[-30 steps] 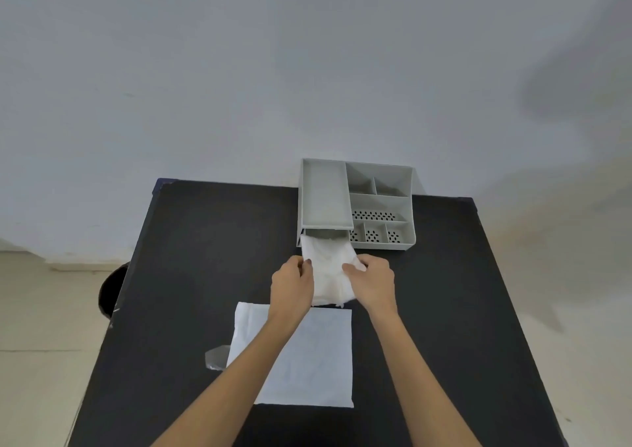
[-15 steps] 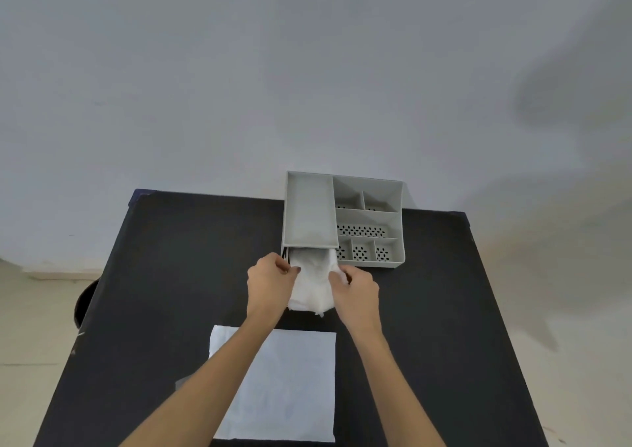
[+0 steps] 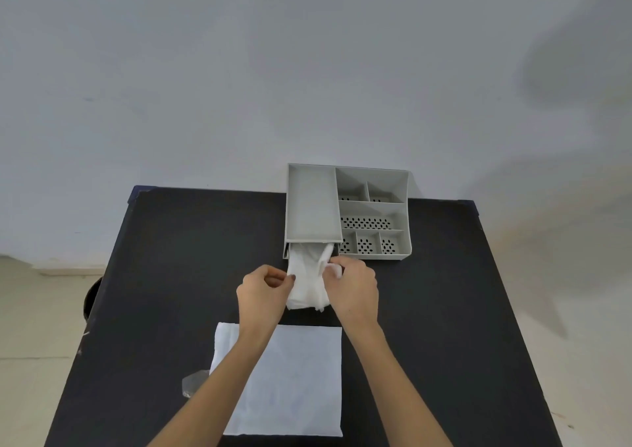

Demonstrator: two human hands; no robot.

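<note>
Left grip (image 3: 265,291) and right grip (image 3: 354,287), both narrow, pinch opposite side edges of the crumpled white tissue wad (image 3: 306,285). The wad lies on the black counter (image 3: 171,275), its far end tucked into the front slot beneath the shallow left tray of the grey plastic compartment organiser (image 3: 313,207). I judge the wad very light, soft and easily torn, with no stiffness to push against. I would hold it by the doubled folds close to the slot, on both sides at once, and move it evenly, since the organiser may slide. A flat white square sheet (image 3: 297,378) lies nearer me, beside a scrap of clear plastic (image 3: 194,382).
</note>
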